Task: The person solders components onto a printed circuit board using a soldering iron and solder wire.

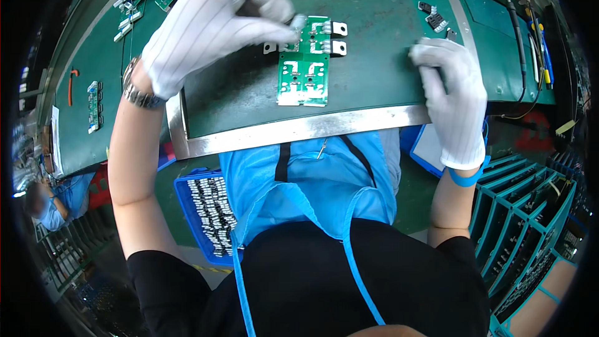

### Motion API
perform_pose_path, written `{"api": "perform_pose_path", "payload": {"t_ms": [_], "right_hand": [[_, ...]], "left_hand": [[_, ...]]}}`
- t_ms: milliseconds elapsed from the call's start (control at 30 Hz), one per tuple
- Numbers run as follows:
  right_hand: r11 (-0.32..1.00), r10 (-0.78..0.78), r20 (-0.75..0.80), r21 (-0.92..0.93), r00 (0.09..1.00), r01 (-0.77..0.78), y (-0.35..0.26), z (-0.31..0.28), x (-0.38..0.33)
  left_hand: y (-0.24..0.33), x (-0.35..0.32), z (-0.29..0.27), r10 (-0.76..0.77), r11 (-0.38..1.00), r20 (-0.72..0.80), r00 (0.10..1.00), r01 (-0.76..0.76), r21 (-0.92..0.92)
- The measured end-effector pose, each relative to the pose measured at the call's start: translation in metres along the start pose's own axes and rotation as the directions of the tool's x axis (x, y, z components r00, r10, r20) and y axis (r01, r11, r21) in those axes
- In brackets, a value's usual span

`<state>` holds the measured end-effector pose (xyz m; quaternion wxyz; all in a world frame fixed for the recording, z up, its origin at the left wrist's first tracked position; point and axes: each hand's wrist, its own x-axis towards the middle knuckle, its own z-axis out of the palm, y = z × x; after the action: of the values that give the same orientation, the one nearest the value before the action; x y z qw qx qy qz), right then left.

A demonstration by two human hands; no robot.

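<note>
At upper centre of frame, lying on a dark green worktop point(380, 75): a green rectangular circuit board point(304, 84), w/ flat silver metal tabs point(339, 48) jutting out near its top end. Over its upper-left part: the left hand in a white pinstriped fabric glove point(212, 28), narrowed to a pinch at thumb & forefinger; can't tell whether gripping a part or only touching, b/c of blur.

At right of frame: the right hand in a white pinstriped fabric glove point(454, 90), half-curled, near small black parts w/ metal legs point(435, 21); can't tell whether holding anything.

Poss. trouble: bending tabs or leads by pressing off-centre; skewing the board for lack of a second steadying hand; losing a small part from a loose pinch, prob. due to thick glove fabric; snagging that fabric on sharp legs; scattering the black parts w/ a careless R sweep; dropping sth over the shiny metal edge strip point(299, 130) at centre.

Writing: nothing legible, no brand made out. On the board, pale marks only, poss. print or solder pads. At far left, a narrow white sheet point(56, 140), unreadable at this size.
</note>
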<state>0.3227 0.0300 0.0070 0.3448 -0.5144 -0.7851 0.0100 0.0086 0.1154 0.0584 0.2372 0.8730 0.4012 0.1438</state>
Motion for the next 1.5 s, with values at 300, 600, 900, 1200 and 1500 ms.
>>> {"api": "perform_pose_path", "payload": {"t_ms": [300, 600, 900, 1200, 1500], "right_hand": [[0.996, -0.083, -0.014, -0.043, 0.996, 0.082, -0.016, 0.0, 0.002], [0.981, 0.083, 0.095, -0.182, 0.992, -0.065, -0.034, 0.026, 0.01], [0.941, -0.025, 0.12, -0.333, 0.992, 0.064, -0.027, 0.025, 0.017], [0.994, -0.012, 0.15, -0.105, 0.989, 0.028, -0.038, 0.014, 0.012], [0.99, -0.003, 0.05, 0.139, 0.999, -0.004, -0.052, 0.022, 0.01]], "left_hand": [[-0.027, -0.052, 0.024, 0.067, 0.96, -0.22, 0.973, -0.123, -0.253], [-0.032, -0.055, 0.029, 0.27, 0.962, -0.102, 0.957, -0.274, -0.019], [-0.028, -0.055, 0.03, 0.281, 0.959, -0.113, 0.953, -0.274, 0.068], [-0.025, -0.057, 0.029, 0.297, 0.95, -0.072, 0.952, -0.287, 0.127], [-0.018, -0.057, 0.035, 0.268, 0.959, -0.183, 0.946, -0.244, 0.144]]}}
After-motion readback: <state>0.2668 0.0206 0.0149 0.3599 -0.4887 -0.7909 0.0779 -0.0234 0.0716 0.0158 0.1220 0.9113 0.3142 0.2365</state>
